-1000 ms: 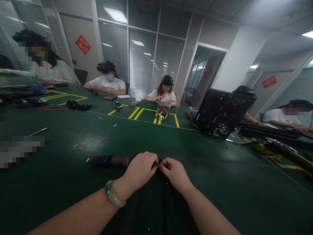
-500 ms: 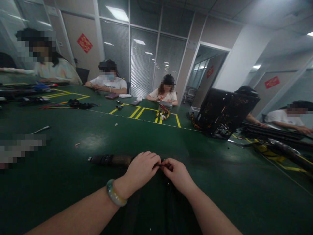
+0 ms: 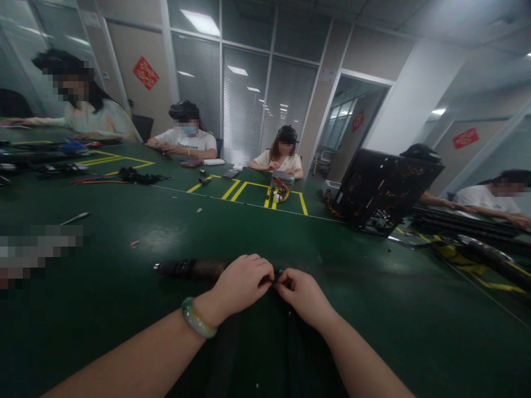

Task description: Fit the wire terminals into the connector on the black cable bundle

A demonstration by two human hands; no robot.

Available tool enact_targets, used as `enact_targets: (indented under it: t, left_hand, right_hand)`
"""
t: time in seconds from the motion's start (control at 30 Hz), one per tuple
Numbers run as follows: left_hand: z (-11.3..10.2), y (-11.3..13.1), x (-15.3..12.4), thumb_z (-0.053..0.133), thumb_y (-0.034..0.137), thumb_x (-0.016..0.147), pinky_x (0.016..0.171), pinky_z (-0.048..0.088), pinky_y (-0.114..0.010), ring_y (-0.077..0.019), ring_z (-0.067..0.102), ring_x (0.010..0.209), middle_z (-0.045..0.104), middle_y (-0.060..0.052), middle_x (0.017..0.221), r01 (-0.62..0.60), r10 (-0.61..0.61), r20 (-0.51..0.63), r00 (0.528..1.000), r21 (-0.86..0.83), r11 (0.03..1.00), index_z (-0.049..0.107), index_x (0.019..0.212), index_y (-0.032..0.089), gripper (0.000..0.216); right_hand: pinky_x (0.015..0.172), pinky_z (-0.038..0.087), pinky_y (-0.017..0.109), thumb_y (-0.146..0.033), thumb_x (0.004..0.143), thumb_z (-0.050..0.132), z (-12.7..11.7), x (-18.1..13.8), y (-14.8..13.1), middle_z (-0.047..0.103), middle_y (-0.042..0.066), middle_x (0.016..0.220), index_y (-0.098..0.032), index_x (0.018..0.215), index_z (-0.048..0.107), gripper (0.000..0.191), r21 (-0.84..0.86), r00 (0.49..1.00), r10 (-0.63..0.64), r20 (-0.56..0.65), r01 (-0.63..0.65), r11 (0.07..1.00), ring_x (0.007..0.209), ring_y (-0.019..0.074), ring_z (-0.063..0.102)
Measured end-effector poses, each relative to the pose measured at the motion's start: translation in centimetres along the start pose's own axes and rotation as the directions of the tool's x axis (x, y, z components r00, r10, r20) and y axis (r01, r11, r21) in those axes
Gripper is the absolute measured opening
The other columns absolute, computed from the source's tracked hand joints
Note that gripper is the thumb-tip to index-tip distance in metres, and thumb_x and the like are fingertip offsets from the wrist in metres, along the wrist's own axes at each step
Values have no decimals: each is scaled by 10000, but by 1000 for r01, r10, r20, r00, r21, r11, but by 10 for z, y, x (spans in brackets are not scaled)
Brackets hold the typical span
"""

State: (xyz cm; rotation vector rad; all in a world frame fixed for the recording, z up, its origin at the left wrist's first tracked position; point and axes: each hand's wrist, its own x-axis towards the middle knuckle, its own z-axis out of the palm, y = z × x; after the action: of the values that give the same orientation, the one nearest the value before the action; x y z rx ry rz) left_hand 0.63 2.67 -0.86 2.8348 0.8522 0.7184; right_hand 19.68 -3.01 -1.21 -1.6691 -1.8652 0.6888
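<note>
Black at its left end and brownish along its middle, a slim cylinder (image 3: 201, 269) lies crosswise on the near part of the green table (image 3: 415, 331), its metal tip (image 3: 157, 266) pointing left and its right part hidden behind the left hand (image 3: 244, 282). That hand lies over it with fingers curled, perhaps to stop it rolling, though I cannot tell whether they are clamped on it. From the right, the right hand (image 3: 305, 296) comes in close, thumb and fingertips drawn towards one another beside the left fingertips, as fine work would ask; whatever may be between them is too small and dark to make out, so I cannot tell how that grip stands either. A bracelet (image 3: 199, 318) circles the left wrist, sitting back from the fingers. Farther left lies a slender pointed rod (image 3: 76, 217), well apart from the hands. On the far side, coloured wires (image 3: 99, 178) lie to the left, a metal box (image 3: 283, 182) with its own leads sits amid yellow tape (image 3: 304, 204), which probably marks out places, and to the right a black panelled case (image 3: 390, 188) stands tilted, partly hiding a co-worker behind it
</note>
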Motion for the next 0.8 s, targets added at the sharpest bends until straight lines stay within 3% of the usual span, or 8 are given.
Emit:
enact_targets:
  t: [0.17,0.57,0.8]
  left_hand:
    - [1,-3,6,635,188,847,787,398,-335,-187,571,876,638,11,877,-34,34,20,999,9,999,612,876,215,46]
    - [14,4,8,552,137,882,873,423,-358,-202,567,940,625,-22,963,50,-48,-33,998,41,998,597,946,207,105]
    - [6,7,3,551,101,847,925,412,-367,-200,560,1023,625,-19,1066,40,-38,-60,997,29,999,583,1006,220,201]
  right_hand:
    - [580,389,220,-257,864,594,-2,2,0,665,-20,801,-218,840,655,77,-7,1000,17,10,-17,1000,691,142,590]
    - [640,402,243,-215,867,570,-1,14,17,624,-8,822,-217,838,626,63,-111,991,-51,-122,37,993,744,158,575]
    - [617,404,237,-223,863,581,1,11,16,613,-16,809,-216,822,622,58,-102,989,-55,-140,40,994,712,148,571]
